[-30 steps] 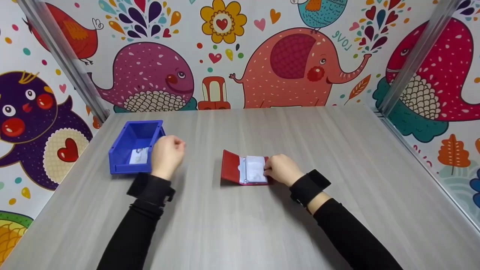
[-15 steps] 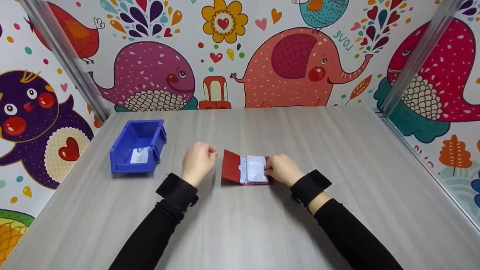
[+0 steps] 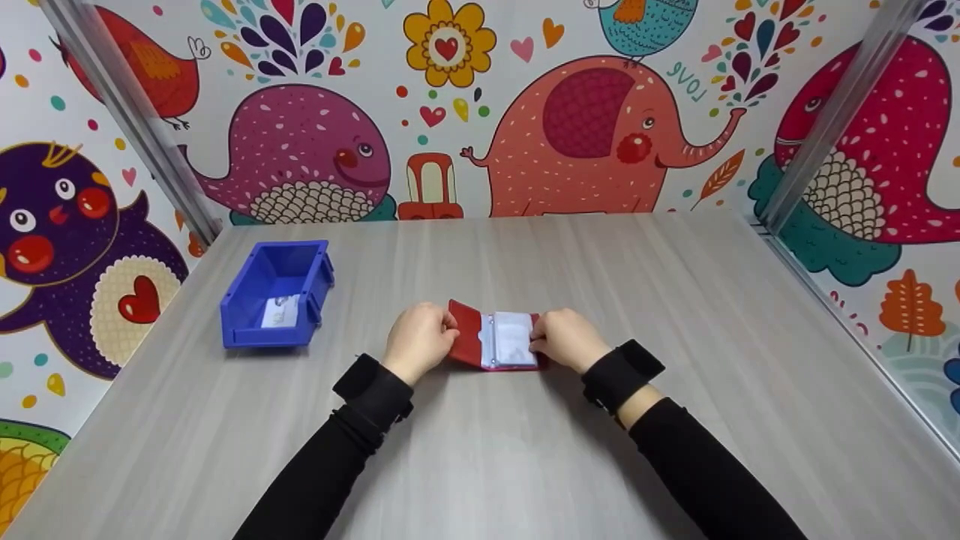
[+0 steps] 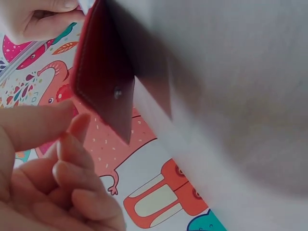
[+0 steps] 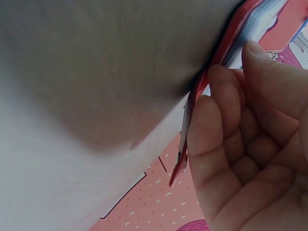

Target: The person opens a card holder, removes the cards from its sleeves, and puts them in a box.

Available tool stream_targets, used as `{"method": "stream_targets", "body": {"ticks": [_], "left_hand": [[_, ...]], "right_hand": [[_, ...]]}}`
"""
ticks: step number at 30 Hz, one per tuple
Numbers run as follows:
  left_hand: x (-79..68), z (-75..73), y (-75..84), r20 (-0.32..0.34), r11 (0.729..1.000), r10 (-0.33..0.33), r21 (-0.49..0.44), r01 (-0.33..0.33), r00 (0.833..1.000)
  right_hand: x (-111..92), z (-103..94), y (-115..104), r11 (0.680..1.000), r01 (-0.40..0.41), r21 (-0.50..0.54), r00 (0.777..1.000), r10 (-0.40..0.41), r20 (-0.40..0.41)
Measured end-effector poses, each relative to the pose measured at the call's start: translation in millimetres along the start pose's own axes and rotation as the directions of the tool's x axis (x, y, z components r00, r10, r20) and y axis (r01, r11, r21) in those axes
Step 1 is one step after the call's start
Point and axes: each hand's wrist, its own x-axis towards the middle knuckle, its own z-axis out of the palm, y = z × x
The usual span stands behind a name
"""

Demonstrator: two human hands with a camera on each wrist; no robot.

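A red card holder (image 3: 466, 334) with clear plastic sleeves (image 3: 513, 339) lies opened on the table, its left cover tilted up. A metal snap stud shows on that cover (image 4: 103, 82) in the left wrist view. My left hand (image 3: 420, 339) is at the cover's outer edge, fingers loosely curled, with thumb and index tips close together. Whether they touch the edge I cannot tell. My right hand (image 3: 568, 340) pinches the holder's right side; in the right wrist view its thumb (image 5: 257, 53) lies by the sleeves and its fingers curl at the red edge.
A blue plastic bin (image 3: 274, 292) stands at the left of the table, with a white printed card (image 3: 280, 311) inside. Patterned walls (image 3: 450, 112) close off the back and sides of the grey wood-grain table (image 3: 480, 450).
My left hand has moved right, from beside the blue bin to the card holder's left cover. The right hand and the card holder have stayed put.
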Motion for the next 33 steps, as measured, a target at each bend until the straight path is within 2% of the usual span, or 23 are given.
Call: {"method": "stream_targets", "body": {"ticks": [15,24,33], "left_hand": [[-0.4,11.5,-8.3,0.034,0.997,-0.027,0.069,0.025,0.999],[0.3,12.0,-12.6,0.111,0.994,-0.073,0.094,0.063,0.991],[1.7,11.6,-9.9,0.166,0.991,-0.074,0.126,0.054,0.983]], "right_hand": [[0.1,-0.2,0.6,1.0,0.008,0.013,1.0,-0.008,0.002],[0.2,-1.1,-2.0,1.0,-0.008,0.013,1.0,0.008,0.012],[-0.7,-0.7,-0.1,1.0,0.0,0.016,1.0,0.0,0.004]]}}
